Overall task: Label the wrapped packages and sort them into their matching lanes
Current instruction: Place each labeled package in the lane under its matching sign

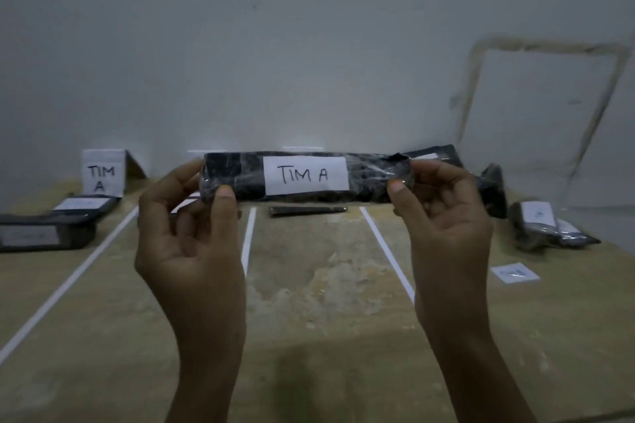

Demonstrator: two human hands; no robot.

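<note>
While two hands hold it up in the air, the long wrapped package [366, 182] sits level above the middle of the table [309, 326]. The left hand [192, 237] pinches the left end and the right hand [446, 233] pinches the right end, so each grip is clamped on the package with a thumb in front and fingers behind. A white label [305, 175] on its front says TIM A.

At the far left stands a folded paper sign [102, 172] that also says TIM A. Two dark packages [48, 237] lie in that left lane, near the sign. White lines [248, 237] split the table into lanes. More packages [539, 223] lie in a heap at the far right.

I think the package is light, because only fingertips carry it. It does not sag between the hands, so it looks stiff inside. The clear wrap is shiny and may be slippery. The right end looks crinkly and loose, so a pinch there could slip or tear. A safer hold would be around the dark body near each end, away from the label. It looks ready to go to the left lane.
</note>
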